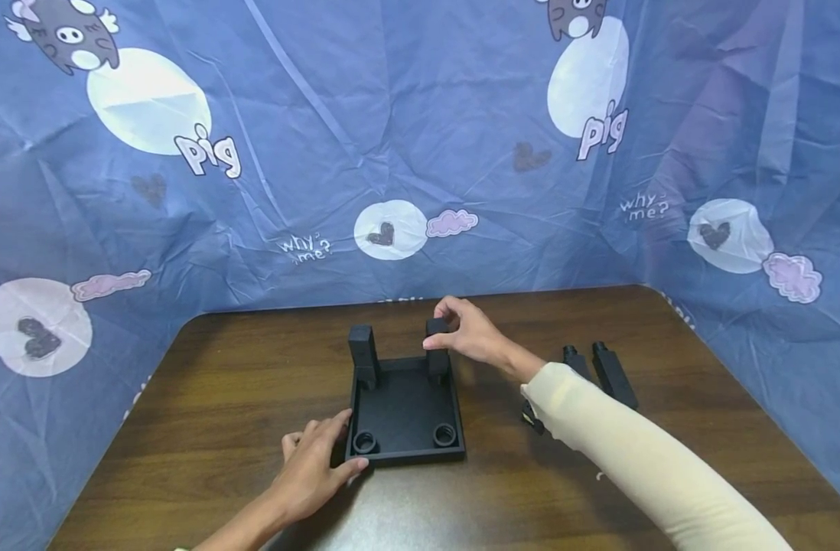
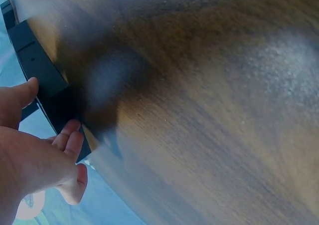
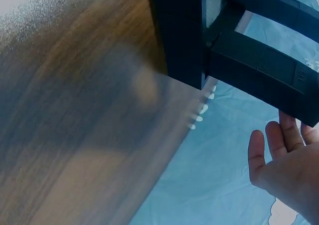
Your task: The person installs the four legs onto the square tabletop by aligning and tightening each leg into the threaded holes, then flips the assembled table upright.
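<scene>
A black square panel (image 1: 408, 413) with a raised rim lies on the table, two round threaded sockets showing at its near corners. On its far side stand two black legs, the left leg (image 1: 363, 353) free of any hand. My right hand (image 1: 470, 334) pinches the top of the far right leg (image 1: 437, 360) between thumb and fingers. At the panel's near left corner, my left hand (image 1: 310, 467) rests with spread fingers along the left side and the thumb against the front edge. The right wrist view shows this hand's fingers (image 3: 285, 137) at the leg's end.
Two loose black legs with threaded ends lie to the right, one leg (image 1: 614, 375) beside another leg (image 1: 575, 361) partly behind my right sleeve (image 1: 626, 444). A small black piece (image 1: 532, 418) sits near the sleeve. A blue printed cloth (image 1: 420, 153) hangs behind the wooden table (image 1: 255, 375).
</scene>
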Action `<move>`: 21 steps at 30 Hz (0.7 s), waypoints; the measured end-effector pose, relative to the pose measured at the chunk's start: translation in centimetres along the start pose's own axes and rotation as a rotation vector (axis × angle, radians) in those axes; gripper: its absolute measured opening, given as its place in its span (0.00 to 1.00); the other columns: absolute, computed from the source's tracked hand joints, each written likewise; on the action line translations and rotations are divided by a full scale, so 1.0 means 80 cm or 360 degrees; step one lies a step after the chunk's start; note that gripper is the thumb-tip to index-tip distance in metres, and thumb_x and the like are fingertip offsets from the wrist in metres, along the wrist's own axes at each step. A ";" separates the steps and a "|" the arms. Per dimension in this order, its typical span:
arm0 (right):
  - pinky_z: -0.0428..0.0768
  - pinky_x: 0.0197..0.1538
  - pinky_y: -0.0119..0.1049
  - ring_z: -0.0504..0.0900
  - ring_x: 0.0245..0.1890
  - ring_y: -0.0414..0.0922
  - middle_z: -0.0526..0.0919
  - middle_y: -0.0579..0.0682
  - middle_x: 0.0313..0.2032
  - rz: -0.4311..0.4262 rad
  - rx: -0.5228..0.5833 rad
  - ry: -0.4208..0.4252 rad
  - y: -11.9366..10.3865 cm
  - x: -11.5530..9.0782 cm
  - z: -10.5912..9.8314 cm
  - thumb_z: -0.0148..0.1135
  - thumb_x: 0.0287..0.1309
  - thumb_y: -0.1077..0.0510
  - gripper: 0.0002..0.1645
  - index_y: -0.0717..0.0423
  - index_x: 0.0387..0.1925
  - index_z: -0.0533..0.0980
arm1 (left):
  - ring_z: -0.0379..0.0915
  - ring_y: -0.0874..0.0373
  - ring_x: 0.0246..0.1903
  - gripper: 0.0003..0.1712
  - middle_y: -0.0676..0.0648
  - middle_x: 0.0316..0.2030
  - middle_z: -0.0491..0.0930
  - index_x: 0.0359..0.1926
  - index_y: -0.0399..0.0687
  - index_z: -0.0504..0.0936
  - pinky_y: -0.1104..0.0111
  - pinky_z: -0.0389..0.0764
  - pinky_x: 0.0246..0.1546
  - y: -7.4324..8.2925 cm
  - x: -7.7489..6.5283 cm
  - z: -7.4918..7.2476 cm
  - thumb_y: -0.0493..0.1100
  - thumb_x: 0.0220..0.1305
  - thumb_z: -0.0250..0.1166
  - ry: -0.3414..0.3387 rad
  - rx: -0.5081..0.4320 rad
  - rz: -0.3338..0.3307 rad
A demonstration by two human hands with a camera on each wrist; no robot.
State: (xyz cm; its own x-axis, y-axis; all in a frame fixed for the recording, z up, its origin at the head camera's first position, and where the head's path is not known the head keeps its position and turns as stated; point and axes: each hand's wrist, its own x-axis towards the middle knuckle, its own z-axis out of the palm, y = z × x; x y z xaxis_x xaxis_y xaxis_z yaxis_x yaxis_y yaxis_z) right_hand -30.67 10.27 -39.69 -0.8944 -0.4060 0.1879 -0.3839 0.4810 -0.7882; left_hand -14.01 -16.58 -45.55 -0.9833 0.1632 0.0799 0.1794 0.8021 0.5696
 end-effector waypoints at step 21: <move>0.67 0.66 0.53 0.72 0.66 0.52 0.81 0.53 0.60 -0.0127 0.0065 -0.0442 -0.004 0.006 -0.034 0.67 0.62 0.65 0.25 0.58 0.61 0.79 | 0.71 0.51 0.53 0.42 0.43 0.55 0.81 0.69 0.37 0.71 0.52 0.54 0.50 0.000 0.001 0.001 0.47 0.57 0.76 -0.0008 0.0012 -0.0014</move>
State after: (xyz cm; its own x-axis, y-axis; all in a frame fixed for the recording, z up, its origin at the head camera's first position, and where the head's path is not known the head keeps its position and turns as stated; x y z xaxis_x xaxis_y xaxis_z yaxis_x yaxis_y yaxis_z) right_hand -31.55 12.01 -37.75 -0.7624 -0.6413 0.0868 -0.4358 0.4097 -0.8014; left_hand -14.12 -16.57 -45.60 -0.9847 0.1589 0.0710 0.1710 0.8080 0.5639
